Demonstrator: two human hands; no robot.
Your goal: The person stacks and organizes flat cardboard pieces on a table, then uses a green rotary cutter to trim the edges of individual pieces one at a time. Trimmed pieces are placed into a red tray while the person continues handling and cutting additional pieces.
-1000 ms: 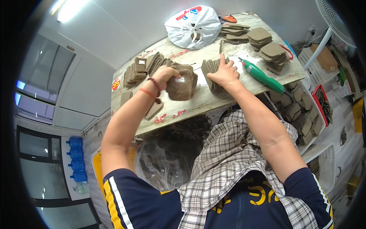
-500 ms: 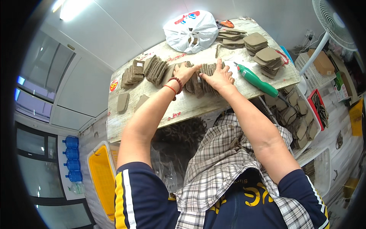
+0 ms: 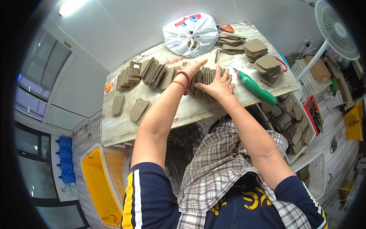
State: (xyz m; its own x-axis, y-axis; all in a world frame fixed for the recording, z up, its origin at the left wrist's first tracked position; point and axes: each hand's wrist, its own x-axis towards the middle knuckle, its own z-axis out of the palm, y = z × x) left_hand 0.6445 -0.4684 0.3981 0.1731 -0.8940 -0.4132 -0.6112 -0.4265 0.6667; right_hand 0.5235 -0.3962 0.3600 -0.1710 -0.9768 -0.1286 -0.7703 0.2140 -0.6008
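Observation:
A row of brown flat pads with rounded corners (image 3: pixel 206 76) stands on edge, packed side by side, in the middle of the worn table. My left hand (image 3: pixel 191 71) lies over the row's left end, fingers stretched to the right and thumb side hidden. On the row's right part rests my right hand (image 3: pixel 219 86), fingers spread forward, its thumb reaching left across the pads. Left of them lean two more bunches, a middle bunch (image 3: pixel 153 73) and an outer bunch (image 3: pixel 129 76). A single pad (image 3: pixel 118 105) and a slanted pad (image 3: pixel 139 109) lie nearer me.
A green corded hand tool (image 3: pixel 256 87) lies right of the row. Behind it are stacked pads (image 3: pixel 255 47) and a knotted white plastic bag (image 3: pixel 190 35). A yellow basket (image 3: pixel 100 183) stands at lower left, a crate of pads (image 3: pixel 295 126) at right, near a fan (image 3: pixel 335 28).
My left hand has shifted right over the row, its fingers now straighter. My right hand stays on the pads. The slanted pad by my left forearm shows more fully.

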